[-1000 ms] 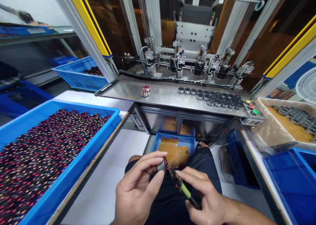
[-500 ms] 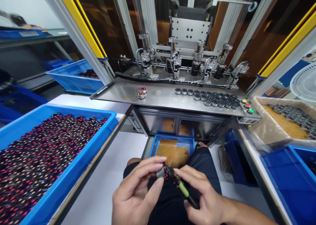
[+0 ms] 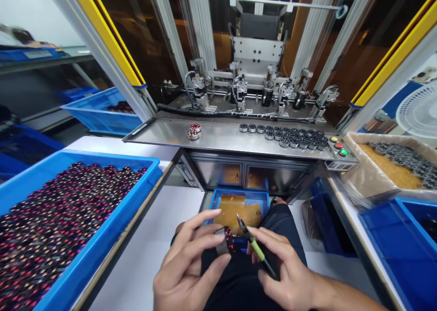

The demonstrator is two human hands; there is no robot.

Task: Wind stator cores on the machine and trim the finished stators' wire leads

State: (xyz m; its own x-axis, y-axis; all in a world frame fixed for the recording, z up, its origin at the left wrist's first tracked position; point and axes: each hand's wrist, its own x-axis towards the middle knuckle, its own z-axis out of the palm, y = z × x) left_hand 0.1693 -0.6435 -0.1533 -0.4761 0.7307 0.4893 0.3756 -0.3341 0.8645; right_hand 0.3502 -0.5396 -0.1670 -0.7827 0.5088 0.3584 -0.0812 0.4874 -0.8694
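One wound stator [image 3: 225, 242], small, with red-and-copper coils on its exposed face, is held over the lap, low in the middle of the view. It is pinched by the left hand [image 3: 191, 270]: thumb under, fingers curled over the top, closed firmly on the metal body, with the index finger stretched forward.

Green-handled cutters [image 3: 255, 248] are gripped by the right hand [image 3: 287, 277], which is wrapped shut around the handle. The pointed tip is angled up and to the left, just beside the coil face but apart from it. Whether the blades are parted cannot be told; they are too small in this view.

Step judged to be in hand: trimming or picking at the winding, caught with tool off the work. A further cut would call for the tip to be set back against the coil face and the stator kept steady.

Surroundings noted:
- blue tray [image 3: 218, 197] with an amber sheet, just beyond the knees
- large blue bin [image 3: 112, 229] of wound stators, to the left
- steel shelf [image 3: 221, 142] ahead, with two wound pieces [image 3: 193, 131] and a cluster of bare black cores [image 3: 293, 138]
- lined box [image 3: 362, 165] of more cores, to the right
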